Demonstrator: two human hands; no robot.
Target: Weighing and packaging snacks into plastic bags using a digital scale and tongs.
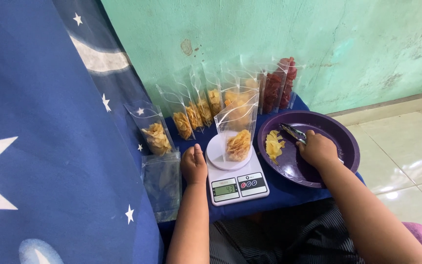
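Head view: pouches crowd the scale (237, 183) on the worktop (289, 191).
Right hand (317, 149) grips tongs (293, 133) in the purple plate (345, 146); left hand (194, 165), loosely curled and empty, sits at the scale's nine o'clock, one filled pouch (239, 132) on it.

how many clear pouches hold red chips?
2, as far as shows: both clear plastic pouches of red chips stand at the right end of the back row by the green wall, behind the purple round tray. Overlap may hide more.
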